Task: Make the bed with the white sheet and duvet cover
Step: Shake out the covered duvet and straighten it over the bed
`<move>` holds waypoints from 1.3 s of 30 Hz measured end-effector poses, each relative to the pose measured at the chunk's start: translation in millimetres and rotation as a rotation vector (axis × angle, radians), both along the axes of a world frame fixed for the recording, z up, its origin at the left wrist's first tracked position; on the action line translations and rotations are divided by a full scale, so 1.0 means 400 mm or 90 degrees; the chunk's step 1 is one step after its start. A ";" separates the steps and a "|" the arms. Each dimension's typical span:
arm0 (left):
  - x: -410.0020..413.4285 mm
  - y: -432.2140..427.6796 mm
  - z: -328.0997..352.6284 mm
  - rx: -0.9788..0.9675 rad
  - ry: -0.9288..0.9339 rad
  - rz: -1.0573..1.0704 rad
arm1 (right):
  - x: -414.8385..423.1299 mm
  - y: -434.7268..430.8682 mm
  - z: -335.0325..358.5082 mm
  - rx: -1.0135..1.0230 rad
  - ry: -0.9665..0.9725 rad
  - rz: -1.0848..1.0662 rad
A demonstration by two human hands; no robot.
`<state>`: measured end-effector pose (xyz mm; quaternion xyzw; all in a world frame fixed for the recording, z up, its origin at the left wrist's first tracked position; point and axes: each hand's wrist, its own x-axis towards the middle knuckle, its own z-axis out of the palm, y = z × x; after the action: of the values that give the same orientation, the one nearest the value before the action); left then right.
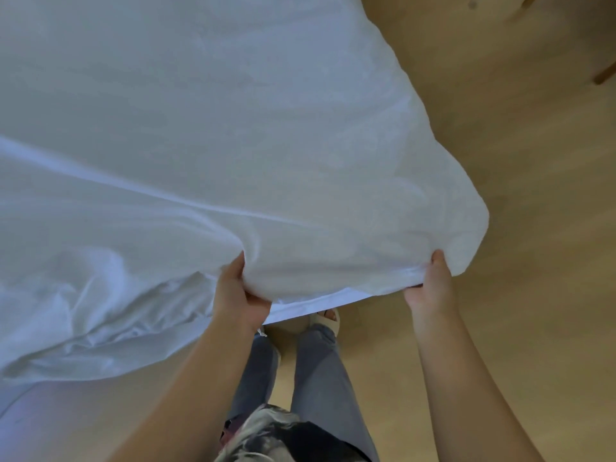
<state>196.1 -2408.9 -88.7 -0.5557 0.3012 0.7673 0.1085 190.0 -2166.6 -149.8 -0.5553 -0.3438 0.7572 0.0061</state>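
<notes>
While the white duvet cover (233, 128) spreads lifted across the upper left of the head view above the wooden floor (516, 145), the left hand (238, 295) and right hand (430, 285), set apart, each pinch its near hem with curled fingers.

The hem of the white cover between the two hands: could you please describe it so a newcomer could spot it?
The white duvet cover fills most of the view, over a wooden floor. Along its near edge, between the left hand and the right hand, runs the hem: a flat, smooth band, unlike the puffy cloth above it.
</notes>
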 end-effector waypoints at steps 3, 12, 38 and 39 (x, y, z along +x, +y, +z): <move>0.141 -0.010 -0.025 -0.061 -0.130 0.015 | -0.004 0.002 0.015 0.044 -0.023 -0.026; 0.163 0.068 -0.117 -0.004 -0.220 -0.017 | 0.080 0.041 -0.053 0.042 -0.164 0.077; -0.656 0.402 -0.110 -0.559 0.063 -0.681 | -0.694 0.143 -0.081 0.337 0.035 0.635; -0.685 0.409 -0.109 -0.600 0.048 -0.640 | -0.727 0.154 -0.101 0.289 0.031 0.677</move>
<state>-77.9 -2245.3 -132.3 -0.3095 0.8270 0.4303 0.1874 -100.9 -2104.9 -190.2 -0.2734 -0.7290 0.5764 -0.2482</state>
